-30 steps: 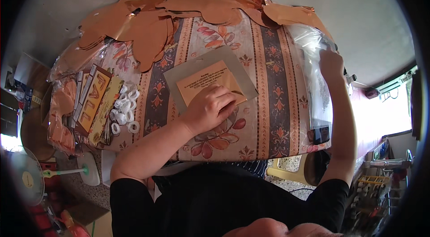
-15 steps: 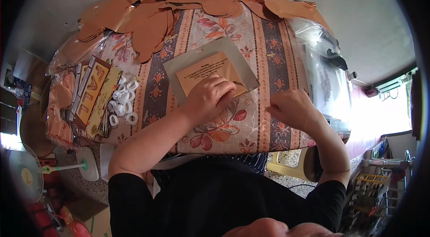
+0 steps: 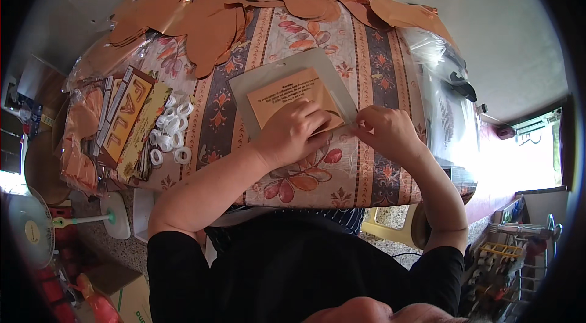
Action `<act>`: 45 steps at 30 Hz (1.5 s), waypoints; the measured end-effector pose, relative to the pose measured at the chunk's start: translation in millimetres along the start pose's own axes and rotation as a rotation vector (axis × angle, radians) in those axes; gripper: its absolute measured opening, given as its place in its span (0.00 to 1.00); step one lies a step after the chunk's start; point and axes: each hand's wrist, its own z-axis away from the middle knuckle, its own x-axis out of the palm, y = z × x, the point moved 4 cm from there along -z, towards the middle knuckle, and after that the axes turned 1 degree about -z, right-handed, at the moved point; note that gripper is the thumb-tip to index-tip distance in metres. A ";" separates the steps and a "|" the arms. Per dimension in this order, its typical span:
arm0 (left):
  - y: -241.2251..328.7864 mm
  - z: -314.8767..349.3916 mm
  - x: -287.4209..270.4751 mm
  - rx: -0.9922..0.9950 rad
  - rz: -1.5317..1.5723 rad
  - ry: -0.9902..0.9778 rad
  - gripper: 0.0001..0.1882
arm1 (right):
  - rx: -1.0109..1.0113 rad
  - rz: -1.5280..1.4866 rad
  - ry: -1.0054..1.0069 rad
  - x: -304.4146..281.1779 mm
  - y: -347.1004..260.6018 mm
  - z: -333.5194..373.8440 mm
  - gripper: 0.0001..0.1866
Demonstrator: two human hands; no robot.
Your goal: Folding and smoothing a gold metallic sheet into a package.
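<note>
A flat plastic bag (image 3: 325,70) with a grey margin lies tilted on the table, holding an orange-brown piece (image 3: 264,109) with dark print over it. Across the bag's near edge rests my left hand (image 3: 296,129), its fingers curled together and gripping there. My right hand (image 3: 387,132) is closed in a pinch at the bag's right corner, thumb and fingertips together. The fingers hide part of that corner and the near edge.
A patterned cloth (image 3: 332,30) covers the table. On the left lie white tape rolls (image 3: 173,125), printed cards (image 3: 128,122) and a bag of orange pieces (image 3: 79,134). Copper-coloured cut-out shapes (image 3: 213,36) line the far edge. Clear plastic bags (image 3: 448,109) lie at right.
My right hand has moved left and forward from the bare cloth to the bag's right corner, pinching it. My left hand stays on the bag's near edge.
</note>
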 end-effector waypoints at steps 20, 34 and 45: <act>1.0 0.4 -6.5 0.036 -0.098 -0.032 0.07 | -0.364 0.103 0.222 4.9 -14.2 10.1 0.08; -2.2 -1.4 -9.9 0.020 -0.054 0.015 0.06 | -0.419 0.371 0.180 18.0 -22.7 3.5 0.16; -1.7 -1.3 -10.1 0.024 -0.045 -0.021 0.07 | -0.466 0.435 0.134 23.8 -23.7 -2.7 0.08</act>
